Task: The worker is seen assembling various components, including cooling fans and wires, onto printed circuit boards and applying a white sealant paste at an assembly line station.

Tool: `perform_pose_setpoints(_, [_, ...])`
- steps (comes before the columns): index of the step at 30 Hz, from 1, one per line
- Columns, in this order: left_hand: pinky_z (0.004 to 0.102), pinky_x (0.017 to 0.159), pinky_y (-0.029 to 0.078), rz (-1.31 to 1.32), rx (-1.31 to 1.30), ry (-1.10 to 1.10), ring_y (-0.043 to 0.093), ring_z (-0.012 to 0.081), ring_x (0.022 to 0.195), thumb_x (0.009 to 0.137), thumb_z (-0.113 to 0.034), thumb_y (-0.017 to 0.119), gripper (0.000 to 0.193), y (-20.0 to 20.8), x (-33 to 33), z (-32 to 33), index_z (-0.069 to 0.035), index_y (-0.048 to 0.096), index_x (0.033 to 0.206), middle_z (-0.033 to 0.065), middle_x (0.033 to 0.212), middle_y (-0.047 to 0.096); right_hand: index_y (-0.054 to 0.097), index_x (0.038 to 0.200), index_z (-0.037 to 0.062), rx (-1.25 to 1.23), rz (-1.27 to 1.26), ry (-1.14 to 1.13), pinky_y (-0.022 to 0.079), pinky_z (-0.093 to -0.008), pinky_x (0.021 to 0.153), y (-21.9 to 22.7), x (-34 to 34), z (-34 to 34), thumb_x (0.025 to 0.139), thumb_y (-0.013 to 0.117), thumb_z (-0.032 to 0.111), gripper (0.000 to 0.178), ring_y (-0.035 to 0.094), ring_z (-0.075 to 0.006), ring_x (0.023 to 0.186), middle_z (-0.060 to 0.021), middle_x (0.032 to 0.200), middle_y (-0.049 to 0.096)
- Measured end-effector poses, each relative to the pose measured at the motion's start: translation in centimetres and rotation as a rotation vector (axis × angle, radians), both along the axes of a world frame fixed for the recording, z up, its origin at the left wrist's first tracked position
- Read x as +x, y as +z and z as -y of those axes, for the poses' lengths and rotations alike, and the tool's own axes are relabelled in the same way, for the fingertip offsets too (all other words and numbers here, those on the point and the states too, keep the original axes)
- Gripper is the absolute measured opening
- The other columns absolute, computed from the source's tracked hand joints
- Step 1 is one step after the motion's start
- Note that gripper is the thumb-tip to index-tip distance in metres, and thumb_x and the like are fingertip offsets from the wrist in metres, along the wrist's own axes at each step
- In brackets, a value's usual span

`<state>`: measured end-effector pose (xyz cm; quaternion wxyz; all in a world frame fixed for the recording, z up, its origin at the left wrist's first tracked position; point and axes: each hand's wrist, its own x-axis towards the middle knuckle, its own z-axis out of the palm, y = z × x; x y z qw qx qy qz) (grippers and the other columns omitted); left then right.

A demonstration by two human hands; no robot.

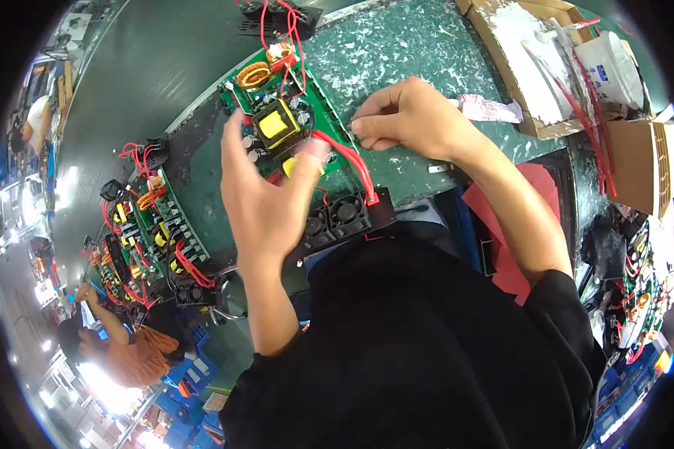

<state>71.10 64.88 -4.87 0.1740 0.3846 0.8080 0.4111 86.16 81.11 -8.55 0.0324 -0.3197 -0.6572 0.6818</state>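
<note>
A green circuit board [313, 97] lies on the bench before me, with copper coils, yellow-cored transformers and thick red wires [356, 161]. Two black fans [347, 212] sit at its near end. Over the board's left part is my left hand [262, 198], its fingers spread and slightly blurred; whether they touch the board I cannot tell. At the right edge of the board my right hand [408, 120] is closed in a pinch, and what its fingertips hold is hidden. A white and red squeeze tube [490, 111] lies on the bench beyond my right wrist.
More wired circuit boards [165, 224] stand in a row at left; others [640, 307] are piled at far right. A cardboard tray [513, 45] smeared with white paste and a white tub [614, 71] are at back right. Another person [135, 352] works at lower left.
</note>
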Motion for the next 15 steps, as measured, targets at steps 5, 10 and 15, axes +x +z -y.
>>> perform_pose_setpoints(5, [0.0653,0.107,0.030,-0.522,-0.263,-0.060,0.028,0.0664,0.131,0.067,-0.046,0.083,0.103,-1.6,3.3,-0.4,0.001,0.035,0.145,0.0493,0.144,0.023,0.073,0.093,-0.0050,0.071,0.017,0.005,0.056,-0.0234,0.065,0.3,-0.8,0.3,0.083,0.078,0.015,0.022,0.067,-0.0104,0.069,-0.0070,0.076,0.070])
perform_pose_setpoints(10, [0.0604,0.108,0.034,-0.514,-0.262,-0.074,0.031,0.0604,0.134,0.067,-0.039,0.085,0.100,-1.4,3.1,-0.1,-0.003,0.036,0.146,0.0445,0.147,0.026,0.074,0.091,-0.0050,0.176,0.066,0.031,0.054,-0.0232,0.062,0.7,-1.2,0.4,0.082,0.080,0.016,0.024,0.065,-0.0090,0.067,-0.0059,0.071,0.069])
perform_pose_setpoints(15, [0.0647,0.106,0.031,-0.480,-0.247,-0.118,0.026,0.0655,0.131,0.069,-0.042,0.081,0.102,-1.5,2.7,0.0,0.003,0.032,0.146,0.0484,0.145,0.018,0.073,0.095,-0.0043,0.201,0.070,0.082,0.055,-0.0225,0.063,0.4,-1.5,0.0,0.082,0.080,0.017,0.025,0.066,-0.0091,0.068,-0.0058,0.072,0.069])
